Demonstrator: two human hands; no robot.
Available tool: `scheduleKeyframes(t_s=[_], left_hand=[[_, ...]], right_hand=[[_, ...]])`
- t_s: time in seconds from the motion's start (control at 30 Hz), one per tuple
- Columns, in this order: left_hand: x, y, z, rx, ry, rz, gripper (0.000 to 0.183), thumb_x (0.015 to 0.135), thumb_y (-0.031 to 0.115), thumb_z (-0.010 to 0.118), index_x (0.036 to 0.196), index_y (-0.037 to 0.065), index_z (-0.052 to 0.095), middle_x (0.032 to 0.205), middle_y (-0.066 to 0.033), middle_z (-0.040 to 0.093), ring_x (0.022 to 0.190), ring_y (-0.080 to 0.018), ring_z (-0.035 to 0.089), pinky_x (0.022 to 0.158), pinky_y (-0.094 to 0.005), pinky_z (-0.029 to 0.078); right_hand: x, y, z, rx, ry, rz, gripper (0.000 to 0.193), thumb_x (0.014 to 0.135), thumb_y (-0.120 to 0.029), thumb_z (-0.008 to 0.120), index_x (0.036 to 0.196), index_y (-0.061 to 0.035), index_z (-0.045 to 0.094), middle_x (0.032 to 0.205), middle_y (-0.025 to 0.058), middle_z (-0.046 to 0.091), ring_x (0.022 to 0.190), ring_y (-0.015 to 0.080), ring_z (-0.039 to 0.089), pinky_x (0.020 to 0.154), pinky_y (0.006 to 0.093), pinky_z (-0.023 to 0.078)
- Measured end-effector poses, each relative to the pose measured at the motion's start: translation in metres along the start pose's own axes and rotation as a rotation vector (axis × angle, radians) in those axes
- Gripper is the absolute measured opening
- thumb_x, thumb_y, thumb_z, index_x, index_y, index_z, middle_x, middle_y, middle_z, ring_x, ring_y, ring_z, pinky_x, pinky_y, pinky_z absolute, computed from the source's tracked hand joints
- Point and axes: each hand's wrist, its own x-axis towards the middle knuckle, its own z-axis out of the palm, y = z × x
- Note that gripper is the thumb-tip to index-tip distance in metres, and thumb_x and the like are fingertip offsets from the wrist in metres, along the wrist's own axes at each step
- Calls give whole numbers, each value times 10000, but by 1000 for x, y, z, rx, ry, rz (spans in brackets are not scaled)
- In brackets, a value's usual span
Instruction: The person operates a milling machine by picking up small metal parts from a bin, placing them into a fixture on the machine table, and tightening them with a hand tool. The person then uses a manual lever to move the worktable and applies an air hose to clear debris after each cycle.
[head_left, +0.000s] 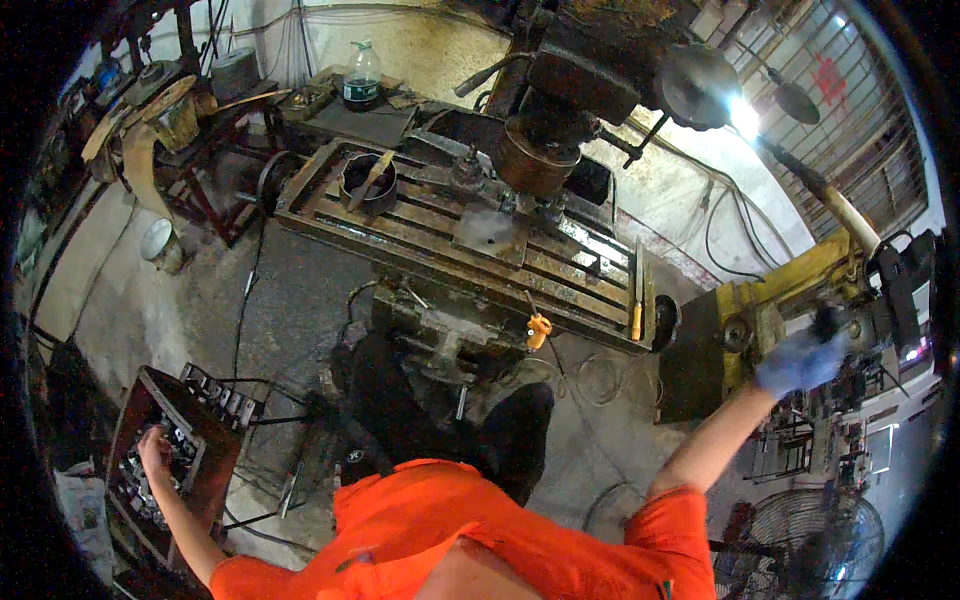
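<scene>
My bare left hand (153, 450) is down inside a rusty metal box (222, 455) at the lower left. Its fingers look curled in among small metal parts (180, 445); whether it grips one is hidden. Far to the right, my right hand (800, 365) wears a pale blue glove and is stretched out beside a dark knob-like piece (828, 322) on the yellow-framed machine. Blur hides the gloved fingers, so I cannot tell if they close on it. Ahead stands a milling machine with a slotted table (400, 235) under its spindle head (540, 150).
A pot with a brush (370, 185) and a yellow-handled tool (637, 320) lie on the slotted table. An orange-yellow piece (538, 330) hangs at its front edge. A lit lamp (745, 118) hangs at upper right, a fan (810, 535) stands lower right, and a bucket (162, 245) sits left.
</scene>
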Motion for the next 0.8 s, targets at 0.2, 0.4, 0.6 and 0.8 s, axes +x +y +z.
scheduleKeyframes(t_s=[0.2,0.4,0.6,0.8], left_hand=[[-16,45,26,-705,-2,48,294,863,261,529,1121,121,557,919,-10,588,711,-117,508,663,-267,412],[7,118,168,-967,-238,143,303,853,197,527,1134,87,539,1005,-55,605,734,-133,528,647,-268,410],[-46,166,338,-844,-492,47,343,803,167,545,1130,69,509,805,-4,564,588,-115,454,512,-242,355],[-55,149,382,-782,-571,-33,259,796,161,558,1038,77,524,786,14,548,584,-107,466,518,-235,351]], right_hand=[[-276,-79,-7,757,-1153,1063,130,766,-126,582,807,-39,669,738,45,635,640,101,559,596,271,450],[-404,-143,20,1035,-1281,1516,199,770,-197,636,938,-91,615,751,-16,597,645,116,531,570,272,403],[-396,-187,35,788,-1097,1533,243,719,-227,712,868,-80,587,624,-29,510,496,73,404,441,264,325],[-298,-124,33,871,-779,1437,244,708,-189,701,873,-60,578,606,5,523,476,88,456,466,246,402]])
